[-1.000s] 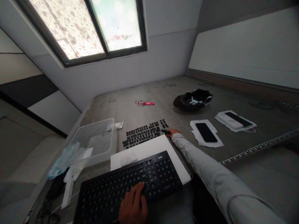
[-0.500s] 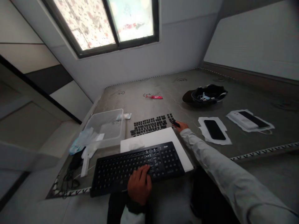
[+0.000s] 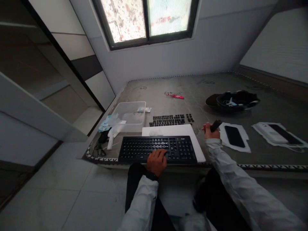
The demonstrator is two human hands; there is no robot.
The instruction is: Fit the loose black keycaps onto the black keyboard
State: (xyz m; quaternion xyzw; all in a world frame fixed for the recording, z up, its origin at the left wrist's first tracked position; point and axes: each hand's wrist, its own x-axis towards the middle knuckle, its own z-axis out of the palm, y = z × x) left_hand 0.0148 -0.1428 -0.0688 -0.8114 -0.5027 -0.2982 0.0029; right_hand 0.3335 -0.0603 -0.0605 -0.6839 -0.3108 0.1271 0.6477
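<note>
A black keyboard (image 3: pixel 137 150) lies across the front of a flat white board (image 3: pixel 179 131), close to the surface's near edge. My left hand (image 3: pixel 157 162) rests on its front middle, fingers laid over the keys and not gripping it. Off the keyboard's right side, my right hand (image 3: pixel 211 133) is raised and closed around a short black tool (image 3: pixel 216 124); its working end cannot be made out. Loose black keycaps (image 3: pixel 168 120) are laid out in rows behind the board, with a small separate group (image 3: pixel 189 117) at their right.
Left stands a clear plastic bin (image 3: pixel 132 117), with plastic bags (image 3: pixel 112 123) and a black cable (image 3: pixel 99 149) before it. A phone (image 3: pixel 234 136) lies on white paper at right, another dark device (image 3: pixel 284 134) beyond. Behind are a cap (image 3: pixel 237 101) and a red packet (image 3: pixel 177 96).
My right hand has lifted away from the keycaps and moved right and nearer, still holding the black tool. My left hand stays on the keyboard. The camera view has shifted.
</note>
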